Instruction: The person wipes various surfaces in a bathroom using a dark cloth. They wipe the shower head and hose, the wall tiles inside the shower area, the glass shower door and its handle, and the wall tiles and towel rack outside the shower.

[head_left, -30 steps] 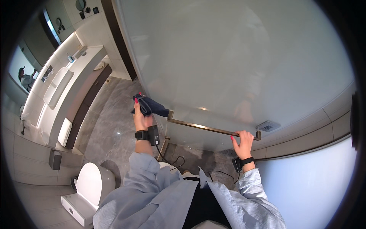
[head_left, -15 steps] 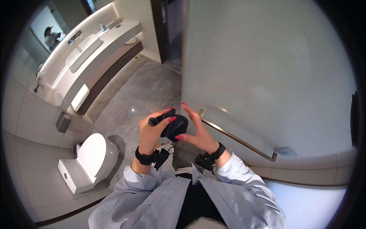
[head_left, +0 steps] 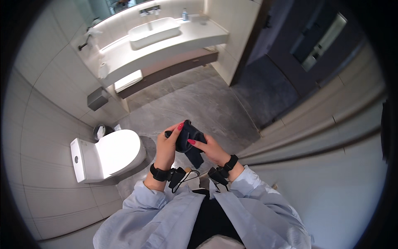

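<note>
In front of my body, both hands hold a dark, soft-looking bundle (head_left: 190, 145), black to navy, with a strip of it hanging down toward my feet. What kind of thing it is, I cannot make out. My left hand (head_left: 166, 145) grips its left side, thumb on top, and a small rounded black end sticks out beside that hand. My right hand (head_left: 213, 149) pinches its right edge with the thumb laid across the top; the other fingers are mostly hidden behind it. Each wrist wears a black strap with a small black box and cable.
A white toilet (head_left: 120, 152) stands left, lid down, with a small bin (head_left: 101, 131) behind it. Further off is a counter (head_left: 199, 39) with a white basin (head_left: 154, 34). A doorway (head_left: 265, 83) opens at far right, and grey tile floor (head_left: 178, 95) lies ahead.
My view has swung right, bringing the doorway in; the frosted panel with its metal bar has left its place ahead. My right hand has closed onto the bundle, and a strip now hangs down.
</note>
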Action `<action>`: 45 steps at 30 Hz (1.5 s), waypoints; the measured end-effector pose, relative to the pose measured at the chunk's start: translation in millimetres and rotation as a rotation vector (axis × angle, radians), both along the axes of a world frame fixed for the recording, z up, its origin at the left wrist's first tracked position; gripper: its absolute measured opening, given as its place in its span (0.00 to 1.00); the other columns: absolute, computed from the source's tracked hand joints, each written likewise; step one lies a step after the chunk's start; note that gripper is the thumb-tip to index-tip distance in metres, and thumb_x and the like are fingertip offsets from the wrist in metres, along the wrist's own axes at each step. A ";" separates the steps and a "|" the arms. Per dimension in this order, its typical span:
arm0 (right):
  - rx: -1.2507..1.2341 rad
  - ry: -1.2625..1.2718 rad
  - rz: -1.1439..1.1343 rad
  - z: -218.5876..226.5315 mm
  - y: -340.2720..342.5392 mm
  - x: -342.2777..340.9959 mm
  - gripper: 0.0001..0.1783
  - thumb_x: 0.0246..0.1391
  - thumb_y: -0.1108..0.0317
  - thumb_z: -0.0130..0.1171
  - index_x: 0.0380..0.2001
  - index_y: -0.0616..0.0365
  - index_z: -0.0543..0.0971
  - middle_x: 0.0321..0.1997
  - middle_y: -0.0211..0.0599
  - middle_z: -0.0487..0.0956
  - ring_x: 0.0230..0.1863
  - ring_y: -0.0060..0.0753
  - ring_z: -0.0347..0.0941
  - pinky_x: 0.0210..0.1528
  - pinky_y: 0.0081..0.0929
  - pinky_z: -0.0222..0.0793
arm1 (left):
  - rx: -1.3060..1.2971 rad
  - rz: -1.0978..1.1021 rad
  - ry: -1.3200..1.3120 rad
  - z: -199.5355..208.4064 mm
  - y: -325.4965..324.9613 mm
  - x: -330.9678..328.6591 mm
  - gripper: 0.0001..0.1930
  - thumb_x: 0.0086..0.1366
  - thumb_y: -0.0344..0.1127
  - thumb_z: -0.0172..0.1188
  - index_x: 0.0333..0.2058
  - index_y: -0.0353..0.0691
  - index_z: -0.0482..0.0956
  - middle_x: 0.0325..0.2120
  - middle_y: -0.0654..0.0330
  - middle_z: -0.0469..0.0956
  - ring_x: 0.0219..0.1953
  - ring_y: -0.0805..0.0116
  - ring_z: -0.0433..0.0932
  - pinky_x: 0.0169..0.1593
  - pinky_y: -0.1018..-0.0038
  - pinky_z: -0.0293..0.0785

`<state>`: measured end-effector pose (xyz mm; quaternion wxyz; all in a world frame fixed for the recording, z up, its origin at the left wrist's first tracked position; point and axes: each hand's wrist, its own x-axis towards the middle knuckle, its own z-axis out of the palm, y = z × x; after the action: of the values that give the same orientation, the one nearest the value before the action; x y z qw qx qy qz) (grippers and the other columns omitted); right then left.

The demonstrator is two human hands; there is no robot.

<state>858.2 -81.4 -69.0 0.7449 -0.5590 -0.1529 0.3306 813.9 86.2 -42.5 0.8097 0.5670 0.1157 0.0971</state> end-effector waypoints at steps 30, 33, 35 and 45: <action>-0.389 0.442 1.158 -128.3 515.7 31.4 0.15 0.55 0.71 0.63 0.46 0.63 0.78 0.42 0.42 0.83 0.40 0.36 0.82 0.43 0.32 0.80 | 1.735 2.049 1.098 98.4 124.1 -170.5 0.03 0.54 0.26 0.65 0.26 0.42 0.80 0.33 0.59 0.82 0.47 0.56 0.78 0.63 0.52 0.62; -0.426 0.395 1.466 -105.5 507.8 -55.6 0.13 0.55 0.72 0.63 0.43 0.62 0.79 0.39 0.40 0.83 0.38 0.35 0.82 0.40 0.30 0.79 | 1.935 2.467 1.277 104.7 45.1 -182.5 0.07 0.58 0.28 0.60 0.35 0.38 0.75 0.48 0.52 0.74 0.57 0.52 0.69 0.64 0.54 0.59; -0.308 0.348 1.698 -59.4 509.8 -116.4 0.14 0.54 0.71 0.65 0.45 0.58 0.79 0.41 0.36 0.82 0.40 0.31 0.80 0.41 0.27 0.77 | 1.733 2.755 1.087 106.9 36.5 -197.6 0.17 0.65 0.34 0.54 0.50 0.36 0.67 0.58 0.50 0.65 0.64 0.53 0.62 0.67 0.58 0.54; 1.581 0.358 1.436 270.8 389.3 -302.2 0.26 0.47 0.88 0.55 0.51 0.59 0.77 0.50 0.41 0.81 0.50 0.33 0.78 0.55 0.27 0.71 | 0.991 2.614 0.093 77.6 42.5 -250.3 0.33 0.75 0.58 0.34 0.63 0.35 0.61 0.60 0.57 0.67 0.64 0.63 0.64 0.67 0.69 0.55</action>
<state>556.0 307.9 201.9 0.5386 0.3558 -0.5034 0.5743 563.6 128.7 35.1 -0.1525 0.2764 0.5344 0.7841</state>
